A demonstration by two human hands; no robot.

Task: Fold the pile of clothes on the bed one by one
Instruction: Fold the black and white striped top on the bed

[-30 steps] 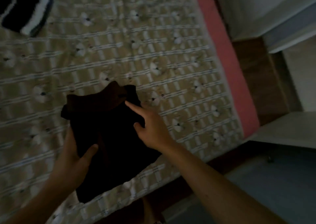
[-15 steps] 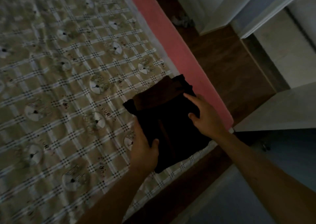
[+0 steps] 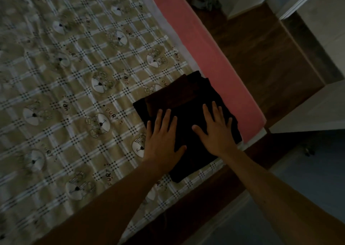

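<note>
A dark folded garment [image 3: 188,102] lies flat near the right corner of the bed [image 3: 78,87], close to the pink mattress edge. My left hand [image 3: 162,138] presses flat on its left part with fingers straight and spread. Beside it, my right hand [image 3: 214,130] also lies flat on the garment's right part, fingers spread. Neither hand grips the cloth. The pile of other clothes is out of view.
The bedsheet is beige with a check pattern and bear prints. A pink mattress side [image 3: 203,52] runs along the bed's right edge. Beyond it are wooden floor [image 3: 261,57], white furniture [image 3: 306,110] and a small crumpled cloth [image 3: 205,2] on the floor.
Both hands carried the folded garment rightward to the bed's corner and set it down. The left hand let go of its edge and both hands now lie flat on top.
</note>
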